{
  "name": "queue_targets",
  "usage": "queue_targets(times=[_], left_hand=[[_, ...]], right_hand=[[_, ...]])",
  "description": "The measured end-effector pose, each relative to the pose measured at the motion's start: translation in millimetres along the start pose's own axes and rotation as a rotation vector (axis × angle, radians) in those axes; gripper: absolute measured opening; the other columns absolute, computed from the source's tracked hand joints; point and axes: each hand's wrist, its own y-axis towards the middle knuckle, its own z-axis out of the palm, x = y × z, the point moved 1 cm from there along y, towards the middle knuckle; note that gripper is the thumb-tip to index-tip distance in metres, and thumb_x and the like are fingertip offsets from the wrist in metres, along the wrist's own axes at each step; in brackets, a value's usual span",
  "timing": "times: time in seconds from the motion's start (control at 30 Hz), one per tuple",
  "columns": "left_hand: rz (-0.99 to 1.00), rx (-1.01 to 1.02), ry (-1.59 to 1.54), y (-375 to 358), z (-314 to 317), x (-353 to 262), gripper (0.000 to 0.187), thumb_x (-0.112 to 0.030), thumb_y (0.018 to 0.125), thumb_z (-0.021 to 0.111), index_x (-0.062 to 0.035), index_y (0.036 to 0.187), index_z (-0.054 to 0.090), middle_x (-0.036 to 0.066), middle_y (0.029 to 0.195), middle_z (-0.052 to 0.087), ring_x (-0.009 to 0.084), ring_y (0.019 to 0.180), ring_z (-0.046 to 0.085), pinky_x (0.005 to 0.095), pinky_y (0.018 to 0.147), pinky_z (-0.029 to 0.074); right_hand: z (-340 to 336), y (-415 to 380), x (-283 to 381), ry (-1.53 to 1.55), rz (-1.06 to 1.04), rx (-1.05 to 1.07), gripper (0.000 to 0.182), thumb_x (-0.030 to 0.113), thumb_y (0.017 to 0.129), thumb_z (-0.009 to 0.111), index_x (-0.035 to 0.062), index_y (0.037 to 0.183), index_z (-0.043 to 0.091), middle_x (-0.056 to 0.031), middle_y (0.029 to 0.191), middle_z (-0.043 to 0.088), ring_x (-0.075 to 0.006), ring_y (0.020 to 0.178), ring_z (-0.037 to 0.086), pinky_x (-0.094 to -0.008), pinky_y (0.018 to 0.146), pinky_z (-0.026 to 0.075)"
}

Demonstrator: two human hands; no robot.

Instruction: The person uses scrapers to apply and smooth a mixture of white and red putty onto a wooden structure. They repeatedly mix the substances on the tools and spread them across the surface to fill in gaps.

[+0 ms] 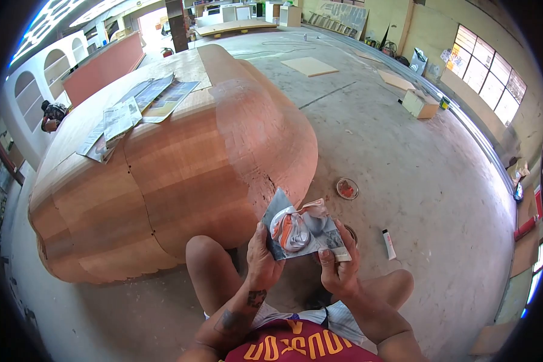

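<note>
Both hands hold a grey, square-cornered sheet [276, 208] in front of my knees. My left hand [264, 259] pinches its left edge, thumb on top. At the right edge, my right hand [341, 268] grips it near a pale strip at the corner. A thick swirl of white and orange paste [292, 232] lies on the sheet, with more smeared toward the right. Just beyond rises a large curved wooden form [181, 175], its near right part coated in pinkish filler [247, 133]. A round container partly shows behind my right hand.
Newspapers [142, 105] lie on top of the wooden form. On the concrete floor are a round container with red residue [347, 188] and a white tube [389, 244] with a black cap. Flat boards [311, 66] lie farther off. Another person [54, 114] is beyond the form at left.
</note>
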Motion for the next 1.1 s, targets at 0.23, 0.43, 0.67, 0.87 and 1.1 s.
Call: queue_targets(times=[0.23,0.43,0.67,0.87,1.1], left_hand=[[0.021,0.024,0.018,0.5,7.4,1.1,0.041,-0.036,0.109,0.041,-0.0019,0.128,0.054,0.011,0.12,0.066,0.0207,0.107,0.067,0.0389,0.095,0.056],[0.028,-0.001,0.157,1.2,-6.4,0.3,0.041,-0.035,0.109,0.042,-0.0009,0.128,0.054,0.011,0.12,0.066,0.0211,0.107,0.067,0.0386,0.095,0.056],[-0.006,-0.031,0.098,2.9,-1.8,4.0,0.042,-0.035,0.108,0.043,-0.0016,0.13,0.054,0.012,0.122,0.066,0.0224,0.109,0.067,0.0391,0.097,0.055],[-0.106,-0.058,-0.015,7.1,4.9,20.5,0.039,-0.034,0.108,0.045,-0.0008,0.128,0.053,0.012,0.121,0.065,0.0217,0.105,0.068,0.0389,0.09,0.059],[-0.091,-0.033,0.085,8.1,6.9,11.9,0.038,-0.033,0.108,0.043,-0.0017,0.125,0.056,0.011,0.119,0.066,0.0222,0.107,0.067,0.0395,0.094,0.056]], right_hand=[[-4.2,-4.0,-9.5,-0.022,-0.116,0.059,0.048,0.0,0.09,0.067,-0.0029,0.136,0.052,-0.0239,0.121,0.064,-0.0361,0.104,0.067,-0.0404,0.089,0.054],[-24.7,-2.3,-13.2,-0.195,-0.033,0.359,0.046,-0.001,0.09,0.066,0.0017,0.135,0.056,-0.0208,0.124,0.063,-0.0374,0.109,0.065,-0.0412,0.092,0.054],[-53.5,-2.0,-31.7,-0.007,0.287,0.134,0.04,-0.001,0.091,0.062,-0.0022,0.131,0.057,-0.0198,0.116,0.067,-0.028,0.103,0.066,-0.0367,0.089,0.053],[-19.7,-22.7,-20.2,0.237,0.155,-0.222,0.033,0.0,0.095,0.058,-0.0058,0.128,0.054,-0.0198,0.116,0.066,-0.0237,0.096,0.064,-0.0339,0.086,0.05],[-20.4,-22.0,-17.3,-0.038,0.081,0.092,0.04,-0.004,0.092,0.061,0.0004,0.131,0.059,-0.0212,0.125,0.065,-0.0367,0.113,0.065,-0.0376,0.094,0.052]])
